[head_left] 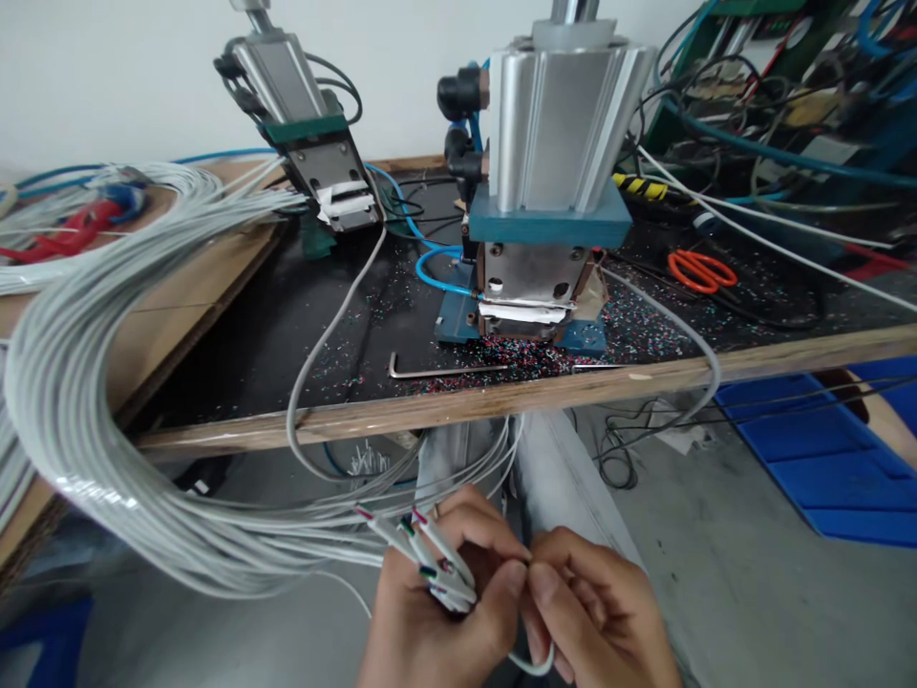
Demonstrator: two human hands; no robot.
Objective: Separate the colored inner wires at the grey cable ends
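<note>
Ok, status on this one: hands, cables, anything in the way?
Left hand grips a bunch of grey cable ends. Right hand pinches one end at the left thumb. Cable bundle loops off the bench; nothing blocking.

White wall (107, 76) behind a wood-edged black workbench (301, 325) — grey concrete floor (731, 592) below.

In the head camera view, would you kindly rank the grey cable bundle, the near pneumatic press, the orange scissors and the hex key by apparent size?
1. grey cable bundle, sweeping across the left side.
2. near pneumatic press.
3 and 4. hex key and orange scissors look similar; the scissors lie farther back, so I will not rank them.
</note>
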